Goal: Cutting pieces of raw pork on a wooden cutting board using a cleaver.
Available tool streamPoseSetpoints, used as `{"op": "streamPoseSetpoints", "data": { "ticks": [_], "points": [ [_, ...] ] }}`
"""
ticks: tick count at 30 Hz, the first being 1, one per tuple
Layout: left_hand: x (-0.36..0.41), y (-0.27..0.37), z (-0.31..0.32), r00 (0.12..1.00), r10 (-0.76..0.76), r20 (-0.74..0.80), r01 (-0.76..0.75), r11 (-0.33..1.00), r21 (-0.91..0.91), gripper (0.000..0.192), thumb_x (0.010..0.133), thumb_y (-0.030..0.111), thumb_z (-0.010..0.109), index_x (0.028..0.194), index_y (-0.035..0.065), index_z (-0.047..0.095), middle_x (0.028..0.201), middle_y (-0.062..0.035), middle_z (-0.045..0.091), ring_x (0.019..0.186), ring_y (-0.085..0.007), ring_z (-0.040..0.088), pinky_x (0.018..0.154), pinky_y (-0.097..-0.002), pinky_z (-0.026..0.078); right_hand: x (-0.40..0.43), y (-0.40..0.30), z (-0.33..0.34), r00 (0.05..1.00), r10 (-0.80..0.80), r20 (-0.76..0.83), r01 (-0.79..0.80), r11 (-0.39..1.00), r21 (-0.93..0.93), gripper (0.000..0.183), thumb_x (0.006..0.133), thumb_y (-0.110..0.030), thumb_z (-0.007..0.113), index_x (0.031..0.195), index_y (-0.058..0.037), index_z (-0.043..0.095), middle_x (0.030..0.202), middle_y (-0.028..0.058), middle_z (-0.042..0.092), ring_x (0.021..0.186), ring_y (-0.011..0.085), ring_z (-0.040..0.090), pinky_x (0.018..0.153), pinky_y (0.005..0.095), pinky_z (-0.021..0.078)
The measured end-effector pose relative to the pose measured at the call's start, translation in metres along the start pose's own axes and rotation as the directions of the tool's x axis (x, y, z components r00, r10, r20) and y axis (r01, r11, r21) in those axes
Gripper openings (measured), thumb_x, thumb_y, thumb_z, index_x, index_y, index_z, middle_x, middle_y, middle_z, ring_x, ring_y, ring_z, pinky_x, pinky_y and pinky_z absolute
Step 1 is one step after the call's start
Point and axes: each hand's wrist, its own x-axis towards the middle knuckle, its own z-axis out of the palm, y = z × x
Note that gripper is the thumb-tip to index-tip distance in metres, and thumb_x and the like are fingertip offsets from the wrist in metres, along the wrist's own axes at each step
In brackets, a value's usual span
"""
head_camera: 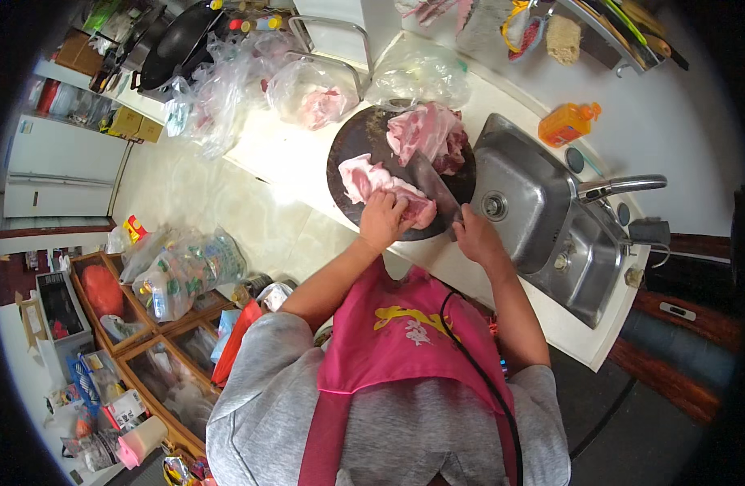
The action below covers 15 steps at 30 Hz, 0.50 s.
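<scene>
A round, dark chopping board (348,143) lies on the counter in front of me. On its near half is a slab of raw, fatty meat (363,173), and my left hand (383,222) presses down on it with bent fingers. My right hand (477,236) grips a broad-bladed cleaver (439,189) by its handle. The blade slants up and left across the board, at the right side of that slab. Its far end reaches the lower edge of a second, larger piece of raw meat (430,130) at the back of the board.
Right of the board is a double-bowl steel sink (521,176) with a faucet (621,185) and an orange pump bottle (568,123) behind it. Bagged meat (318,100) and another clear plastic bag (418,73) sit behind the board. A black wok (178,45) stands far left.
</scene>
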Motion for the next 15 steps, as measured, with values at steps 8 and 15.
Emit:
{"op": "streamPoseSetpoints", "data": {
  "ticks": [8,15],
  "points": [
    [0.001,0.000,-0.021,0.995,-0.093,0.046,0.100,0.975,-0.198,0.059,0.061,0.035,0.083,0.106,0.0064,0.058,0.109,-0.0144,0.051,0.103,-0.0371,0.049,0.089,-0.0478,0.040,-0.003,0.001,0.006,1.000,-0.001,-0.027,0.002,0.998,0.059,0.025,0.090,-0.017,0.055,0.104,0.0008,0.043,0.087,0.0308,0.063,0.086,0.0501,0.060,0.075,0.0582,0.0457],
    [-0.006,-0.029,-0.037,0.978,-0.170,-0.118,0.165,0.985,-0.050,0.066,0.065,0.033,0.082,0.123,0.0103,0.059,0.130,-0.0168,0.048,0.121,-0.0367,0.044,0.099,-0.0494,0.034,-0.006,0.002,0.006,0.998,-0.052,-0.027,0.052,0.999,0.008,0.026,0.091,-0.017,0.054,0.106,0.0008,0.043,0.087,0.0297,0.063,0.086,0.0497,0.060,0.074,0.0576,0.0463]
  ]
}}
